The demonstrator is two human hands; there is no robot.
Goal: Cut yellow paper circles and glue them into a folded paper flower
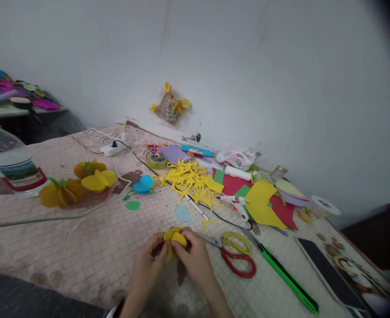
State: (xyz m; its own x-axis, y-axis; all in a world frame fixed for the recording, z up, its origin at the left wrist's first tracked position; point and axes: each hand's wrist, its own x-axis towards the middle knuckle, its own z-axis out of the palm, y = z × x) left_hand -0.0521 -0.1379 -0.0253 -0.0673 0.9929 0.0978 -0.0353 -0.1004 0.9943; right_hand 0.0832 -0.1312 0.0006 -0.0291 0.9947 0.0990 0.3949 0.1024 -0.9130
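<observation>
Both my hands meet low in the middle of the view over the patterned cloth (92, 247). My left hand (147, 265) and my right hand (195, 258) are closed around a small yellow foam flower piece (174, 237), with the fingertips pinching its folded petals from either side. Just right of my right hand lie scissors (238, 254) with yellow and red handles. A pile of yellow foam scraps (190, 179) sits farther back, with a white pen (196, 207) in front of it.
Finished yellow foam flowers (77, 183) and a plastic bottle (11, 163) lie at the left. A power strip (113, 148), a tape roll (157, 161), a glue gun (236, 203), coloured foam sheets (268, 203), a green cutter (286, 276) and a phone (330, 276) fill the right.
</observation>
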